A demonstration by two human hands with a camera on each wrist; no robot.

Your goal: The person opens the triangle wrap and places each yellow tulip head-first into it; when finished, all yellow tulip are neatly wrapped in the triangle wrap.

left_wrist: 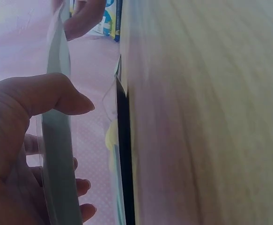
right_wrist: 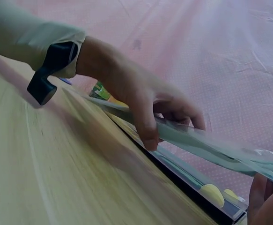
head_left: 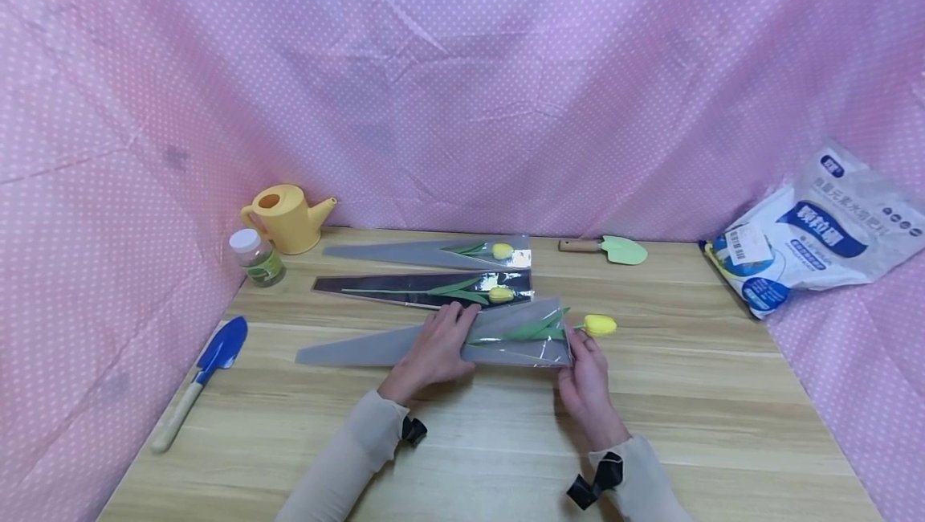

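Note:
A tapered grey flower sleeve (head_left: 354, 350) with a clear front is held just above the table. Inside it lie the green leaves of a yellow tulip (head_left: 600, 325), whose bloom sticks out past the wide right end. My left hand (head_left: 433, 345) grips the sleeve across its middle; the left wrist view has the thumb (left_wrist: 63, 96) on one face and the fingertips past the other. At the wide end, beside the bloom, my right hand (head_left: 588, 381) pinches the sleeve's edge. The right wrist view cuts off most of that hand.
Behind lie a black sleeve (head_left: 390, 289) and another grey sleeve (head_left: 390, 252), each with a yellow tulip. A yellow watering can (head_left: 292, 221), a lidded jar (head_left: 260, 261) and a blue trowel (head_left: 209, 365) are at left. A green trowel (head_left: 621, 250) and a white bag (head_left: 817, 237) are at right.

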